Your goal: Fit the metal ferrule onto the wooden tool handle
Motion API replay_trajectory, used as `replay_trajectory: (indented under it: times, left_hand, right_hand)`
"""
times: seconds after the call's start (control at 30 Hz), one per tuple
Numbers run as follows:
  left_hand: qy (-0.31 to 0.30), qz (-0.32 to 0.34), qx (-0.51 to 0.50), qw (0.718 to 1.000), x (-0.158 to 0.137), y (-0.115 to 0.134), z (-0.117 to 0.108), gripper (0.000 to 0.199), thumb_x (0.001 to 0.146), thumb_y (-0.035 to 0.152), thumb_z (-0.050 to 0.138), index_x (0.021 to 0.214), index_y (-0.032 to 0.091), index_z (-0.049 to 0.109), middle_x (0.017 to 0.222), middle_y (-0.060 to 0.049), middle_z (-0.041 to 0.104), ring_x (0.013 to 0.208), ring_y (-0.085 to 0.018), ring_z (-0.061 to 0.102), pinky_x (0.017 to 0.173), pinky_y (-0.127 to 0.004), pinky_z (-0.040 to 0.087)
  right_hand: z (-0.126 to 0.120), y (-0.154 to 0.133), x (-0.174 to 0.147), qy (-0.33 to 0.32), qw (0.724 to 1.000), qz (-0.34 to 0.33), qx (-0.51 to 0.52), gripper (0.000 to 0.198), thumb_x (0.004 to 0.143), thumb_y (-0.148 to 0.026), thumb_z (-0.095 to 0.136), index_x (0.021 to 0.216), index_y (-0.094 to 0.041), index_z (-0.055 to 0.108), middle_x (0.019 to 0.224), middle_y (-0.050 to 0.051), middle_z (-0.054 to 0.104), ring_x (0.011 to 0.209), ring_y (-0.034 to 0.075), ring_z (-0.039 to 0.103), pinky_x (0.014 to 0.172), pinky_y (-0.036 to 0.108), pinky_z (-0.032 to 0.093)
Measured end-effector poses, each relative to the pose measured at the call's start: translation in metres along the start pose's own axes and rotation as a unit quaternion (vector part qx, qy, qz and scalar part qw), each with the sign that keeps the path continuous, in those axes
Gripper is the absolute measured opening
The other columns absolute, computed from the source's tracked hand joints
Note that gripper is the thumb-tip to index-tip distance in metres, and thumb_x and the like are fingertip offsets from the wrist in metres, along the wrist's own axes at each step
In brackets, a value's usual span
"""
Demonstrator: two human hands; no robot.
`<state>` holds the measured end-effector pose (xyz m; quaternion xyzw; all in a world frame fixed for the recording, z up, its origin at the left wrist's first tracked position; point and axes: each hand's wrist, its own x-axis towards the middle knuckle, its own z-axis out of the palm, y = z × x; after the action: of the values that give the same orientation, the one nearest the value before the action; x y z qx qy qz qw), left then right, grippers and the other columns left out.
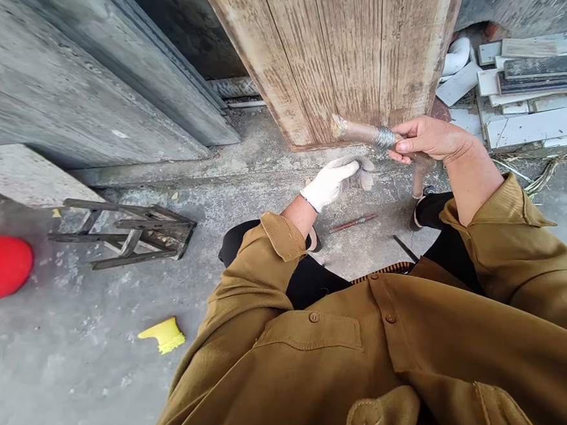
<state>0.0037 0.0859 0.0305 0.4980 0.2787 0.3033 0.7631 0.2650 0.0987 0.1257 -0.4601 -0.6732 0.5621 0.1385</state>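
My bare right hand (427, 141) is closed round a brownish stick (360, 131) with a pale, rough end pointing left. Silvery wire (384, 138) is coiled tightly round the stick beside my fingers. Past my palm, a bent or forked part of the same brown colour points downward; how it joins is hidden. My left hand (337, 180), in a white glove with grey fingers, is held lower and to the left, apart from the stick. Its fingers are stretched out and partly curled, with nothing visible in them. Below lies a thin reddish rod (353, 223) with a wrapped middle.
A weathered plank panel (342, 61) leans ahead of me. Stacked boards (544, 88) lie at the right, near a white pipe elbow (457, 55). On the left are a small wooden frame (134, 233), a red plastic object (0, 270) and a yellow piece (164, 335). A dark thin bar (404, 248) is near my legs.
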Motion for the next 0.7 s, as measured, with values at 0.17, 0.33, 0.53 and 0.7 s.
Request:
replay_trajectory:
  times: [0.17,0.33,0.53,0.7]
  left_hand:
    - [0.033,-0.016,0.056,0.998,0.003,-0.007,-0.002,0.047,0.094,0.062,0.079,0.09,0.016,0.067,0.071,-0.002,0.068,0.061,-0.013,0.063,0.066,-0.027,0.055]
    - [0.036,0.008,0.128,0.991,0.003,-0.011,-0.003,0.056,0.098,0.072,0.07,0.091,0.017,0.068,0.064,0.0,0.063,0.055,-0.011,0.056,0.058,-0.023,0.048]
    - [0.043,0.026,0.28,0.959,0.001,-0.006,-0.002,0.052,0.109,0.064,0.055,0.1,0.016,0.072,0.062,0.002,0.058,0.056,-0.012,0.056,0.06,-0.023,0.047]
    - [0.052,0.051,0.444,0.893,0.002,-0.003,-0.003,0.036,0.113,0.039,0.049,0.106,0.014,0.075,0.087,-0.006,0.075,0.084,-0.019,0.072,0.083,-0.027,0.054]
  right_hand:
    - [0.0,0.005,0.003,0.006,0.994,-0.05,0.101,0.026,0.105,-0.03,0.065,0.083,-0.019,0.054,0.078,0.0,0.055,0.068,0.011,0.047,0.074,0.031,0.039]
    - [0.002,0.006,0.008,0.014,0.992,-0.03,0.118,0.029,0.103,-0.027,0.072,0.082,-0.019,0.055,0.072,-0.001,0.056,0.067,0.01,0.048,0.069,0.028,0.042]
    - [0.004,0.009,0.014,0.036,0.989,-0.044,0.133,0.046,0.089,-0.042,0.092,0.074,-0.021,0.054,0.063,-0.001,0.052,0.059,0.012,0.049,0.056,0.028,0.042]
    - [0.006,0.006,0.014,0.034,0.989,-0.044,0.135,0.045,0.087,-0.038,0.094,0.073,-0.02,0.055,0.061,-0.001,0.049,0.058,0.012,0.048,0.053,0.027,0.04]
